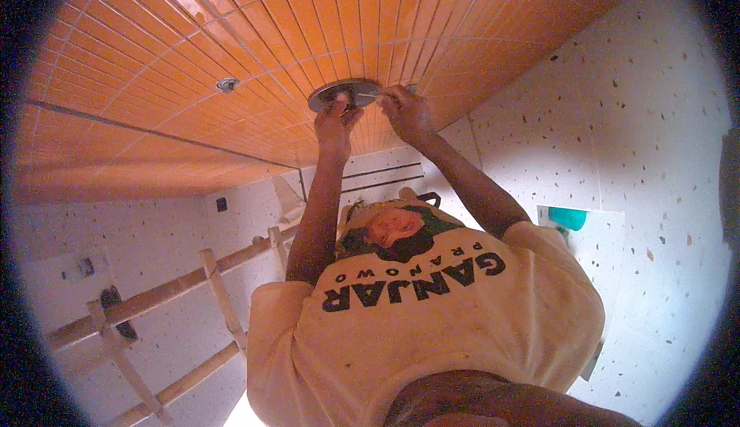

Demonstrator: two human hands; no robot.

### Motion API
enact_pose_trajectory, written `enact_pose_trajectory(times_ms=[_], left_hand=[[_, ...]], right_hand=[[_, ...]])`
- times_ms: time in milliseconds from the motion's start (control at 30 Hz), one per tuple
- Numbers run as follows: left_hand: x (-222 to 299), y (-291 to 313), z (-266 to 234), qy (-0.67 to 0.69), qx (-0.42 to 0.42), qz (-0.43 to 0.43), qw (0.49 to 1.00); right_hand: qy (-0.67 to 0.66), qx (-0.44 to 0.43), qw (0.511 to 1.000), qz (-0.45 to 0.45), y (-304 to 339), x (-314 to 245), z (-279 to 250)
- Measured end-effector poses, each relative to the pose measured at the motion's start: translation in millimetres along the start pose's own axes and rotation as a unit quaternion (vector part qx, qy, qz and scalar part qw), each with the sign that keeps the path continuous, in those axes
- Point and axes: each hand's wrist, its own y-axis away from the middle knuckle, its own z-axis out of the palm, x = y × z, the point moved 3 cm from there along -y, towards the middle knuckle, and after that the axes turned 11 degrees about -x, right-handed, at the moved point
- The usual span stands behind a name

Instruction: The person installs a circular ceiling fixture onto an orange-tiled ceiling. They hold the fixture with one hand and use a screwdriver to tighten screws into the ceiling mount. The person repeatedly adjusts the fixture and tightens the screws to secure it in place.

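Observation:
A round metal plate (316, 102) sits against the orange tiled wall (270, 34), with a darker fitting in its middle. My left hand (333, 130) is at the plate's lower edge, with its fingers bent and pressed against the plate and the fitting. To the plate's right my right hand (407, 115) pinches with thumb and fingers at the rim. A thin, pale, rod-like piece seems to run from those fingers toward the plate; it is too small and grainy to name. The palms are mostly out of sight.
A small metal pipe fitting (227, 85) pokes out of the tiles left of the plate. Wooden poles lashed like a ladder or scaffold (220, 292) stand at lower left. The speckled white wall (647, 142) on the right has a niche with a green object (568, 218).

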Motion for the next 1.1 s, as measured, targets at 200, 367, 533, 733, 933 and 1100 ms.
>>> enact_pose_trajectory(times_ms=[200, 367, 533, 733, 933, 1100], left_hand=[[-2, -2, 0, -0.009, -0.004, 0.005, 1.0], [1, 1, 3, -0.013, -0.018, 0.008, 1.0], [-2, 3, -4, -0.181, -0.047, 0.035, 0.982], [9, 25, 7, -0.204, -0.063, 0.026, 0.977], [19, 58, 6, -0.043, -0.12, 0.108, 0.986], [33, 78, 5, -0.103, -0.124, 0.137, 0.977]], right_hand=[[-0.001, -0.009, 1.0, -0.015, 0, -9, -4], [0.006, -0.017, 0.999, -0.051, 0, -12, -5], [-0.025, -0.057, 0.998, -0.01, 1, -25, -12], [0.024, -0.03, 0.997, -0.067, 15, -23, -12], [-0.048, -0.083, 0.995, -0.01, 39, -41, -22], [-0.067, -0.107, 0.992, 0.009, 53, -64, -27]])
